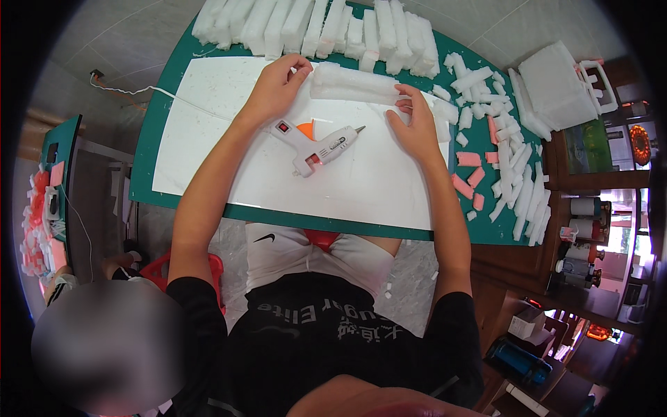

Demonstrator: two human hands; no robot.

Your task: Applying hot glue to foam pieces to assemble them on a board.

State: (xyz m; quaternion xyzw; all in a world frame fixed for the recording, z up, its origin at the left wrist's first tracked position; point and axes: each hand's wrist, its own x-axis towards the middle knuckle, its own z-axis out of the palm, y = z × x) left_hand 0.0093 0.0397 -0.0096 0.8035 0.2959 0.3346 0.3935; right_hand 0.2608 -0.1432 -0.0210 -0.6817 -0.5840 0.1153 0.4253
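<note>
A long white foam block (pixel 354 85) lies across the far part of a white board (pixel 278 187). Beside the block's left end is my left hand (pixel 278 87), its fingers curled in toward the thumb; whether something small is between them is hidden. My right hand (pixel 413 128) is at the block's right end, thumb and fingers apart, fingertips close to or touching the foam. Between my forearms a white glue gun (pixel 318 150) with an orange trigger (pixel 306 129) lies on its side, nozzle pointing right and away from me.
Upright white foam slabs (pixel 306 28) line the far edge of the green mat (pixel 149 156). Foam offcuts (pixel 511 153) and pink pieces (pixel 469 159) are scattered at right, near a larger white foam block (pixel 556 87). A white cord (pixel 167 92) runs left. Another person (pixel 111 347) sits at lower left.
</note>
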